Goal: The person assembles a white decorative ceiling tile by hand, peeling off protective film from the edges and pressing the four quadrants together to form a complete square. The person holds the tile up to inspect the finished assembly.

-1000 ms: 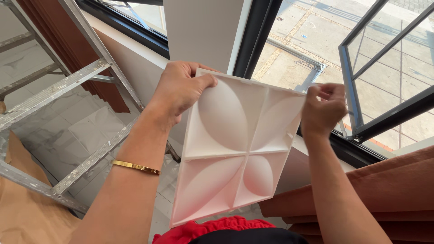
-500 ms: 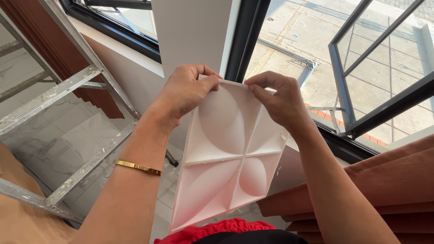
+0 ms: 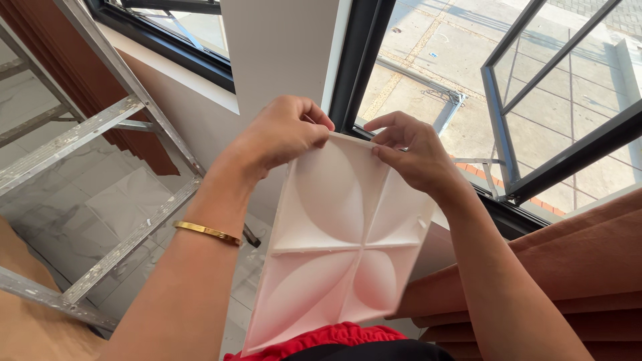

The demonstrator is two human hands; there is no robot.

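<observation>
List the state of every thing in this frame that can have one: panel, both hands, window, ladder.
white moulded panel: held up, tilted, top edge gripped by both hands
left hand: fingers curled over the panel's top edge
right hand: pinching the top edge near its middle
window sash: swung open outward
ladder: standing at left, untouched
gold bangle: worn on the left wrist
</observation>
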